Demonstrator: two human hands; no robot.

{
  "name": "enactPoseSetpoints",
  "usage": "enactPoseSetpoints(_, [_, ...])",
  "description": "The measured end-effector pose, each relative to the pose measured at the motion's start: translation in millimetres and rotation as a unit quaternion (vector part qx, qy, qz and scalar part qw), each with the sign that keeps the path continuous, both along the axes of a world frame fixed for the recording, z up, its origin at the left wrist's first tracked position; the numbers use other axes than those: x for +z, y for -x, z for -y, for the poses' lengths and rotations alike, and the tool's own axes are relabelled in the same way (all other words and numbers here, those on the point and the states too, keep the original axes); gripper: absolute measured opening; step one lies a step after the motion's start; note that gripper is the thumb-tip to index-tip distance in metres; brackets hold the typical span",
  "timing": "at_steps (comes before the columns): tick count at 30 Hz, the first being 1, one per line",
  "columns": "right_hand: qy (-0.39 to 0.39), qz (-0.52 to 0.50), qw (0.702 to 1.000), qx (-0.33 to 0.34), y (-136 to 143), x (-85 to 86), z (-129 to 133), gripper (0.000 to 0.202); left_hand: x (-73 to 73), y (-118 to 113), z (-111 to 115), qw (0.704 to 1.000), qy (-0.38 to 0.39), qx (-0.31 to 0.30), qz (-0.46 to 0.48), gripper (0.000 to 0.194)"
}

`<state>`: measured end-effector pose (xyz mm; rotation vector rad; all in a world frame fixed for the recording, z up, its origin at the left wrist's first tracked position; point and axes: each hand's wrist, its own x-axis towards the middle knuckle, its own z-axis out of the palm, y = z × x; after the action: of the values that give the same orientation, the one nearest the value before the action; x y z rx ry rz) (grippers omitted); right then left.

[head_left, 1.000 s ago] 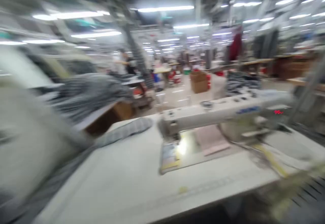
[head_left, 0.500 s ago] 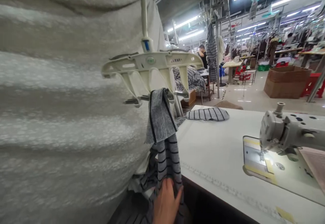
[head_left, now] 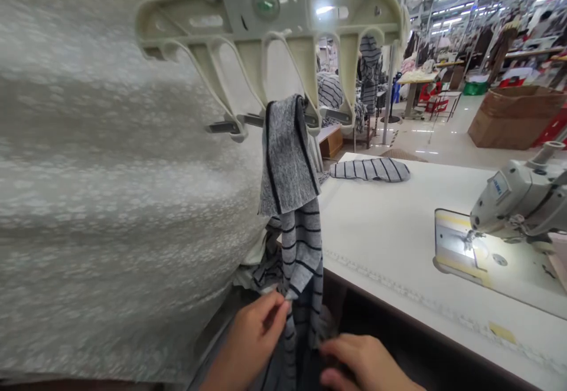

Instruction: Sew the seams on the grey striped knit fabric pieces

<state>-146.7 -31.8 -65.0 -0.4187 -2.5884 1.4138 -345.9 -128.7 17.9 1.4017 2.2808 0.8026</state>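
Note:
A grey garment piece with black stripes hangs from a pale plastic hanger clamp. A plain grey band with dark edges is folded over at its top. My left hand pinches an edge of the striped piece between thumb and fingertips, below the band. Beside the lower right edge of the cloth is my right hand, slightly blurred, its thumb apart from the curved fingers. Nothing shows between them. The cloth's lower end runs down behind and between my hands.
To the right stands a white sewing table with a sewing machine. A striped cut piece lies at its far edge. Pale patterned fabric fills the left side. A cardboard box sits on the floor beyond.
My left hand has shifted left and now pinches the cloth edge. My right hand has come into view. The hanger appears closer and higher as the view has moved.

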Motion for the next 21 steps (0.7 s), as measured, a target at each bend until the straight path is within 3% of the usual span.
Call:
enactPoseSetpoints(2, [0.020, -0.026, 0.998, -0.048, 44.8, -10.6, 22.2, 0.059, 19.8, 2.0, -0.9, 0.997, -0.028, 0.028, 0.068, 0.036])
enactPoseSetpoints(3, [0.020, -0.017, 0.997, -0.069, 65.4, -15.7, 33.6, 0.061, 29.0, 3.7, -2.4, 0.994, -0.035, 0.041, 0.100, 0.037])
enactPoseSetpoints(5, [0.027, -0.013, 0.996, -0.090, 96.8, -22.6, 53.3, 0.040, 46.4, 8.3, -6.3, 0.990, -0.038, 0.057, 0.122, 0.039])
enactPoseSetpoints(8, [0.052, -0.050, 0.995, -0.068, 104.0, -14.5, 64.4, 0.022, 72.2, 14.2, -14.0, 0.993, -0.103, 0.056, -0.021, 0.034])
enactPoseSetpoints(9, [0.076, -0.088, 0.992, -0.041, 94.6, -5.3, 61.1, 0.026, 81.1, 14.2, -17.6, 0.987, -0.134, 0.026, -0.082, 0.030])
enactPoseSetpoints(11, [0.156, -0.196, 0.967, 0.041, 62.1, 20.2, 43.5, 0.036, 99.2, 9.1, -28.1, 0.976, -0.138, -0.107, -0.130, 0.028])
enactPoseSetpoints(13, [0.257, -0.271, 0.922, 0.105, 19.8, 47.9, 14.6, 0.038, 115.1, -3.9, -44.9, 0.954, -0.010, -0.294, -0.050, 0.039])
enactPoseSetpoints(15, [0.349, -0.273, 0.894, 0.063, -23.1, 68.8, -17.2, 0.034, 126.6, -24.6, -68.6, 0.892, 0.161, -0.418, 0.060, 0.047])
enactPoseSetpoints(17, [0.430, -0.285, 0.856, -0.036, -61.0, 79.0, -43.1, 0.034, 134.6, -52.1, -97.2, 0.846, 0.238, -0.461, 0.124, 0.033])
enactPoseSetpoints(19, [0.450, -0.313, 0.829, -0.109, -91.2, 80.3, -57.3, 0.046, 144.0, -84.5, -127.2, 0.852, 0.202, -0.463, 0.137, 0.029])
enactPoseSetpoints(21, [0.425, -0.327, 0.832, -0.141, -111.8, 76.0, -58.6, 0.063, 158.9, -117.3, -153.5, 0.874, 0.131, -0.452, 0.118, 0.039])
